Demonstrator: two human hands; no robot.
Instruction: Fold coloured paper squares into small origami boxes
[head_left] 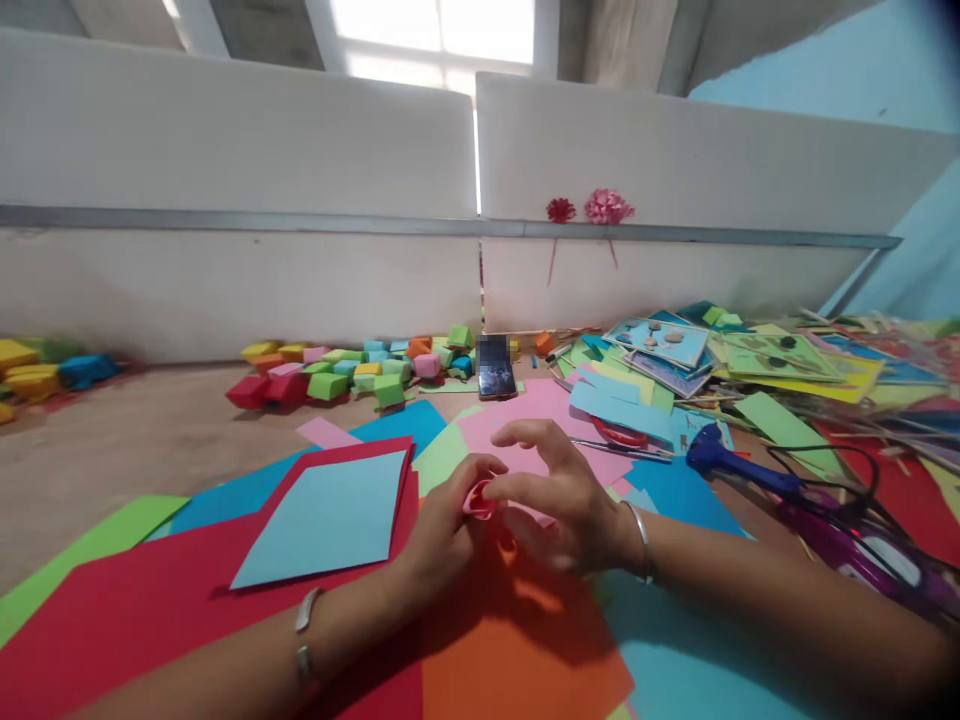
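A small piece of rolled or folded pink paper (pixel 478 502) is held in my left hand (pixel 450 515), with its fingers closed round it. My right hand (pixel 562 495) is beside it, fingers curved and spread apart, the index fingertip at the paper's open top. Something orange shows inside the pink roll, though its detail is too small to tell. Under both hands lies an orange paper sheet (pixel 517 640). To the left, a light blue sheet (pixel 330 515) rests on red paper (pixel 187 600).
Paper blocks (pixel 390 390) and a phone (pixel 496 368) line the back. Scissors (pixel 621 433) lie partly under blue strips. At right are a blue glue gun (pixel 739 465), its cable, a purple device (pixel 862 550) and stacked cards (pixel 660 343). Two paper flowers (pixel 609 207) hang on the panel.
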